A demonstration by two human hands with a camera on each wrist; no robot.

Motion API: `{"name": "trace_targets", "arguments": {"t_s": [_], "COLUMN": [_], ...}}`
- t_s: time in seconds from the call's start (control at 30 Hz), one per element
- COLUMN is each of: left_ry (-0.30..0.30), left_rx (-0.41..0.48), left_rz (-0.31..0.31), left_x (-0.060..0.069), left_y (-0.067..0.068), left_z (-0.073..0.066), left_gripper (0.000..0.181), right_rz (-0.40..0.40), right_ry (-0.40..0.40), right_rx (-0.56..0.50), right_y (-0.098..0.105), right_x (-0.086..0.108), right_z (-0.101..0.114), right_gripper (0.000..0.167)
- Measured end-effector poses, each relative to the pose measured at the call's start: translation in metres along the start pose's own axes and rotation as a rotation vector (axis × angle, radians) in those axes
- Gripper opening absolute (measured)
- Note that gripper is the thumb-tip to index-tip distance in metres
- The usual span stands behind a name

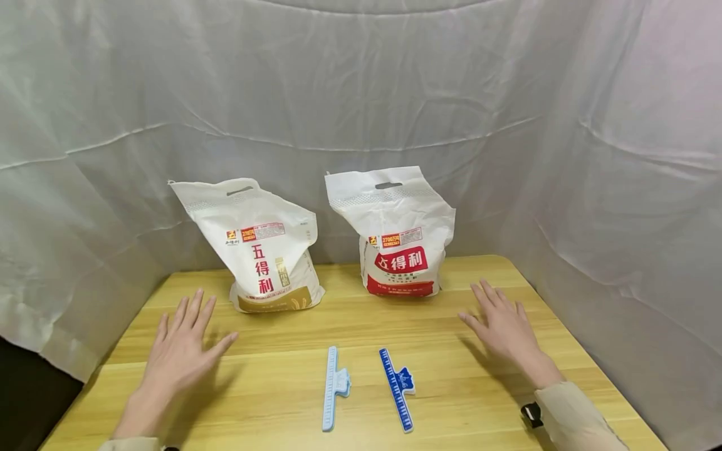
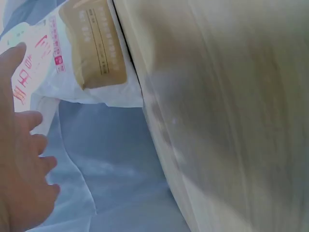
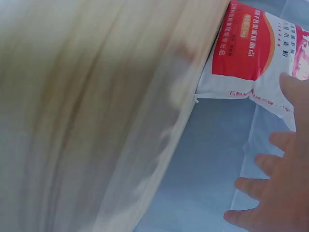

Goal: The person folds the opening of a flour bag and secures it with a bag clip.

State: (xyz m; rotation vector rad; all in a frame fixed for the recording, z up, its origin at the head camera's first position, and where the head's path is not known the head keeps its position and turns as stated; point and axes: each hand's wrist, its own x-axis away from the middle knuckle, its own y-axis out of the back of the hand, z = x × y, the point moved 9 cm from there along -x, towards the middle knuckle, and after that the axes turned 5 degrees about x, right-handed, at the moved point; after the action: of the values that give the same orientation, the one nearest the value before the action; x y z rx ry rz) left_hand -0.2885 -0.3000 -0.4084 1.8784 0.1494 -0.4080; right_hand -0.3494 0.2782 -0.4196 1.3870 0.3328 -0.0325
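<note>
My left hand (image 1: 183,351) hovers over the left part of the table with its fingers spread, holding nothing. Nearest to it stands a white flour bag (image 1: 265,250) with red lettering and a gold-brown base. On the other side my right hand (image 1: 504,326) is also spread and empty, to the right of a second flour bag (image 1: 403,244) with red panels. Between the hands lie a light blue sealing clip (image 1: 330,388) and a dark blue sealing clip (image 1: 397,389), side by side and apart. Both wrist views show outstretched fingers, with a bag beyond them.
The wooden table (image 1: 271,376) has a rounded far right corner. Grey cloth (image 1: 316,81) hangs behind it and along both sides, close to the bags. Both bags stand near the back edge, their handle tops leaning left.
</note>
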Motion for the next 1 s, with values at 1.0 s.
{"name": "trace_targets", "arguments": {"t_s": [1.0], "left_ry": [-0.336], "left_rx": [0.065], "left_rz": [-0.446], "left_x": [-0.047], "left_y": [0.051], "left_z": [-0.08], "left_gripper": [0.078], "right_rz": [-0.445], "right_ry": [0.089], "right_rx": [-0.222], "right_y": [0.063], "right_x": [-0.032], "right_z": [0.009], "right_gripper": [0.065]}}
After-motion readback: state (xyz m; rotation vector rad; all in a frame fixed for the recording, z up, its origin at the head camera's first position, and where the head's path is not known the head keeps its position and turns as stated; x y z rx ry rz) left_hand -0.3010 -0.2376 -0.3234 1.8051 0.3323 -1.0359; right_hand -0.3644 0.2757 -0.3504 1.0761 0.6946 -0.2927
